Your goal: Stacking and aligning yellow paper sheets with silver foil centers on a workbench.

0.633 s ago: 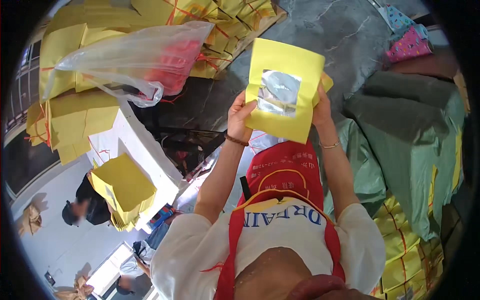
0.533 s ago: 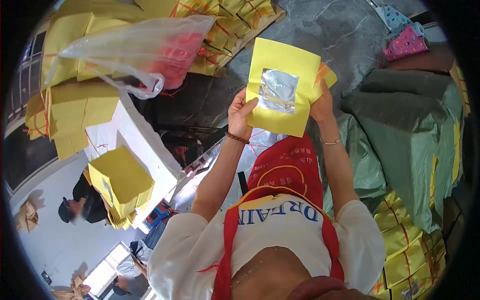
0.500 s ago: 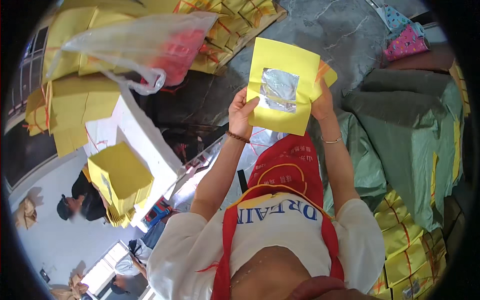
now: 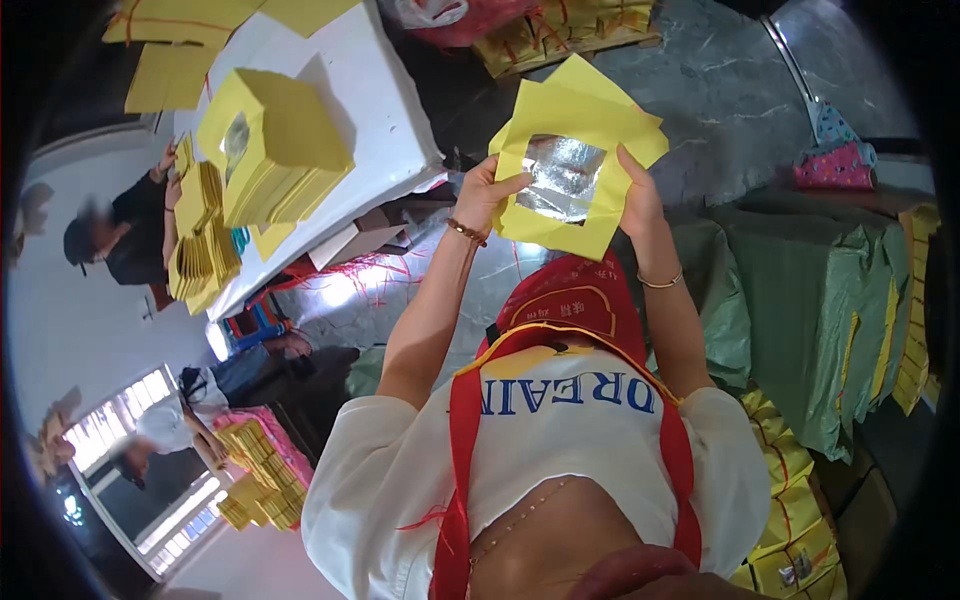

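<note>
Yellow joss paper point(image 4: 545, 108) with a square of silver foil on its front is held up before my chest by both hands. Its layers are fanned, and corners stick out behind the front sheet at top and right. My left hand point(image 4: 487, 197) pinches the left edge, thumb over the front near the foil. On the opposite side my right hand point(image 4: 640, 198) grips the edge, its thumb on the front and the other fingers hidden behind.
A white table point(image 4: 385, 110) at left bears a tall yellow paper stack point(image 4: 285, 145). Beside it a person point(image 4: 130, 225) handles yellow sheets. Green wrapped bundles point(image 4: 790, 310) stand at right, tied yellow bundles point(image 4: 775, 460) below them. Another person point(image 4: 165, 425) is farther off at lower left.
The joss paper has spread, with more corners fanned out behind the front sheet. The folded flap by my right hand no longer shows. My view has shifted, bringing more of the table in.
</note>
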Available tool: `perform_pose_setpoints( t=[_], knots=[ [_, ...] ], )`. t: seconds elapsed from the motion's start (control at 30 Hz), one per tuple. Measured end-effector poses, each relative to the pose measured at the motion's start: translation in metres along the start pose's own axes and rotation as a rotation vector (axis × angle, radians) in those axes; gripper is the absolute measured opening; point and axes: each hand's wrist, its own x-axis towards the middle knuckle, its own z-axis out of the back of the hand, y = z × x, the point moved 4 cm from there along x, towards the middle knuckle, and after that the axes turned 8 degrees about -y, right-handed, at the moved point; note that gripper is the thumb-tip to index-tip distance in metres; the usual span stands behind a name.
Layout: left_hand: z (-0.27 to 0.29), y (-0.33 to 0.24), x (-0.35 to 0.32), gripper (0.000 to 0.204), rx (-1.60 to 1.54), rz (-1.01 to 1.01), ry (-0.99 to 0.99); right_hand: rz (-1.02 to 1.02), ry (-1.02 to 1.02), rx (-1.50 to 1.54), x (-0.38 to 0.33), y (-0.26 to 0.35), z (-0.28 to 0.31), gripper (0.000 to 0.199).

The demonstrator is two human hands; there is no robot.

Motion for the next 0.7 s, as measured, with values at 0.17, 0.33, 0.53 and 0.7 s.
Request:
perform_pose_setpoints(
  t=[0.17,0.33,0.53,0.7],
  knots=[
    [0.018,-0.017,-0.006,0.029,0.254,-0.158,-0.079,-0.129,0.062,-0.094,0.006,-0.008,-0.021,0.039],
    [0.03,-0.054,-0.005,0.027,0.14,-0.177,-0.1,-0.19,0.077,-0.381,0.035,-0.014,-0.042,0.039],
    [0.061,-0.089,-0.036,0.027,-0.119,-0.373,-0.286,-0.258,0.257,-0.388,0.047,-0.003,-0.112,0.044],
    [0.13,-0.112,-0.086,0.027,-0.133,-0.398,-0.35,-0.303,0.607,-0.217,0.076,0.003,-0.199,0.055]
  ],
)
